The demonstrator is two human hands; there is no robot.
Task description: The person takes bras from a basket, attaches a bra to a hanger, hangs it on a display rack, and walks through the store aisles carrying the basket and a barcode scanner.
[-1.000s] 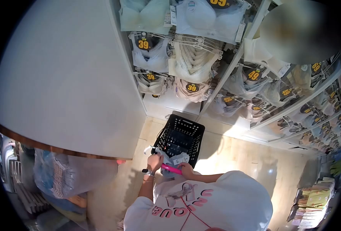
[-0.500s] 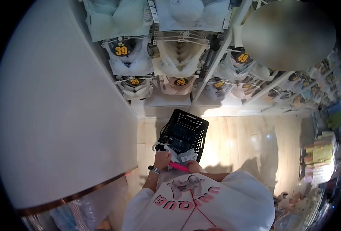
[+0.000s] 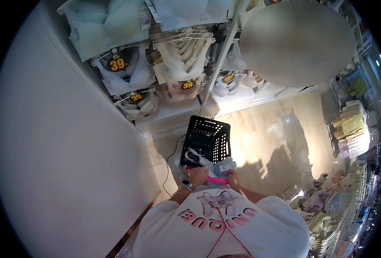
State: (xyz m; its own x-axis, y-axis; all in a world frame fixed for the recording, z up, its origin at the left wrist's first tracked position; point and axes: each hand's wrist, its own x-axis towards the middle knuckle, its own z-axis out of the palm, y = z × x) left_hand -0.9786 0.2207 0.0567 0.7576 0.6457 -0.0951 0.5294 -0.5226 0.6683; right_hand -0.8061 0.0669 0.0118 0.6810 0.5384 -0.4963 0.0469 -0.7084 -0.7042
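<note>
Perhaps the likeliest trouble in the head view is a snag: the pale loop lies by the left hand and could catch if pulled, while uneven support might tilt the black basket. The left fingers are wrapped around the pink handle; the right hand is curled beside the grey garment, though what it grips I cannot tell. The basket, perforated and open-topped, sits before the person's body; the garment, soft and tagged, lies at its near end.
</note>
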